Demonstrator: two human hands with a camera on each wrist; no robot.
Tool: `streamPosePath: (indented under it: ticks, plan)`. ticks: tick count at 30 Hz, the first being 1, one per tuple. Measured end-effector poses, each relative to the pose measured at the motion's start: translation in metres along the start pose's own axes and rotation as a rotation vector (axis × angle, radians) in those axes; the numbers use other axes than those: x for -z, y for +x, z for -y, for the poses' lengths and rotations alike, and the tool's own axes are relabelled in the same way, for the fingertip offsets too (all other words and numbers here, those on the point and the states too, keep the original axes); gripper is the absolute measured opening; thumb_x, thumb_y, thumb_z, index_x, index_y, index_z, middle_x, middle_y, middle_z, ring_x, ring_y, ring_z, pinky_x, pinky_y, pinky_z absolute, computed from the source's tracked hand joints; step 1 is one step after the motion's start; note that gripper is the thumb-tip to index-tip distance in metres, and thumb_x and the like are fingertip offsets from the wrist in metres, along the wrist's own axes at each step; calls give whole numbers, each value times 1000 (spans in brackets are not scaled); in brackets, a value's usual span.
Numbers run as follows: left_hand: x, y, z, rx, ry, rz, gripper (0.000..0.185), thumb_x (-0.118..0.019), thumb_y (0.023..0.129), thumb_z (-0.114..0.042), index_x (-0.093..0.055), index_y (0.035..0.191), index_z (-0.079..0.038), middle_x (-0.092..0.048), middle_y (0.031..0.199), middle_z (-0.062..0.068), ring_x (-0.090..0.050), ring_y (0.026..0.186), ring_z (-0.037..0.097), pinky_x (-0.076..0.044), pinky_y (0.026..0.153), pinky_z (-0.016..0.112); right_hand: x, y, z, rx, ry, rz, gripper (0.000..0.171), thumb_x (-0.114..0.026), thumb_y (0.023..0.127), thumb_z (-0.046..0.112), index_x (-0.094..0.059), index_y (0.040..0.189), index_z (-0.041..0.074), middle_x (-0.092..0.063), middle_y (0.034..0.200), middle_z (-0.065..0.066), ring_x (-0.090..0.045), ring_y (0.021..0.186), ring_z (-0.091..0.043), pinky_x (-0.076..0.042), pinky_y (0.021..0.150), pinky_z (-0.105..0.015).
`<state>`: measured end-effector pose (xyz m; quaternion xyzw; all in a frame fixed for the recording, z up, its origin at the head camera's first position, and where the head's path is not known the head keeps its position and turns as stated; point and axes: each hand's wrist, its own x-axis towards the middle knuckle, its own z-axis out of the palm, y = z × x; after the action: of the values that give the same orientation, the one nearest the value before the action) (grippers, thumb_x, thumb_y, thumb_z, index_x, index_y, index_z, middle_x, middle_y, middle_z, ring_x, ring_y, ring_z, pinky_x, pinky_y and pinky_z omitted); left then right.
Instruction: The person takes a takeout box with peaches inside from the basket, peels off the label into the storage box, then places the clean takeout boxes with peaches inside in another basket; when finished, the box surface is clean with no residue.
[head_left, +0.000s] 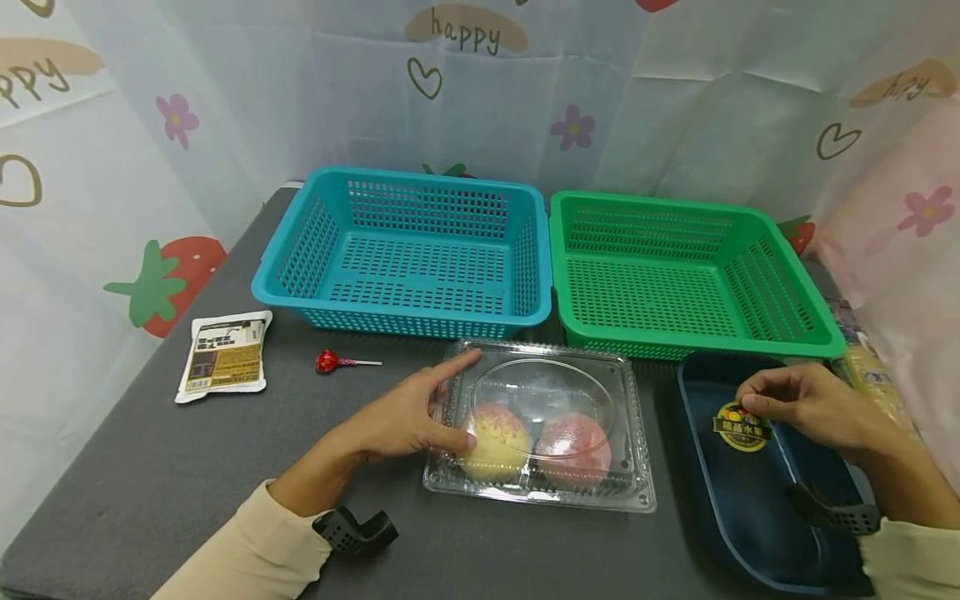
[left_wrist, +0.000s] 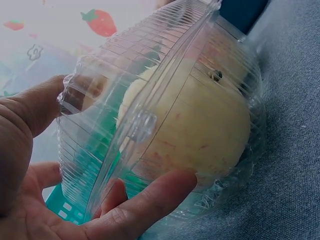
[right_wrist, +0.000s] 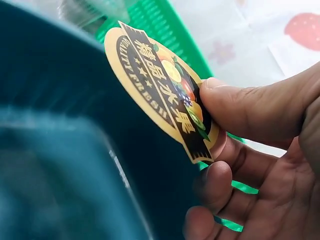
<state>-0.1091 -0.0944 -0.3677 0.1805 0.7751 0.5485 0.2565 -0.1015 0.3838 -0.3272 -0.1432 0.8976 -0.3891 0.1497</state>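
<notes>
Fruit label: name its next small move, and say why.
Probably carry the fruit label left, over the clear container: the right hand pinches it above the dark blue tub, the left hand holds the container's side, and no label shows on top.

A white printed curtain [head_left: 247, 92] hangs behind and along both sides of the dark grey surface [head_left: 142, 475], creased into soft vertical folds. Its pattern mixes red strawberries [head_left: 197, 262] with green leaves, pinkish-purple flowers [head_left: 177, 119], gold heart outlines [head_left: 425, 77] and the word "happy" on tan ovals [head_left: 467, 30]. Towards the right, the fabric takes on a pink cast. The surface's left edge runs diagonally towards the far corner, close to the curtain. Light falls soft and fairly even
</notes>
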Motion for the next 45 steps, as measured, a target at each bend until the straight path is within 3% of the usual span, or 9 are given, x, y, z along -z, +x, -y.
streamPosePath:
  ticks: [11,25,45]
  plan:
    - [0,1,2,-5,-5,8,97,-84,75,-20,-28,153,-27,-19,153,18,-25,131,37,-31,102,57,-4,1,-17,-43,42,66,16,-55,99,7,-67,99,-4,-66,84,-5,-60,75,-15,-51,65,-30]
    - [0,3,2,-9,-21,13,98,-85,73,-17,-28,153,-26,-21,152,16,-27,128,34,-30,103,53,-11,6,-29,-177,19,112,16,-56,98,8,-65,99,-4,-63,90,-8,-58,77,-12,-51,66,-31]
    - [0,2,2,-27,-67,20,99,-84,73,-11,-28,154,-24,-22,152,15,-27,128,34,-34,101,51,-17,6,-37,-211,-109,97,17,-58,97,13,-68,102,-1,-66,94,-6,-59,83,-18,-50,67,-31]
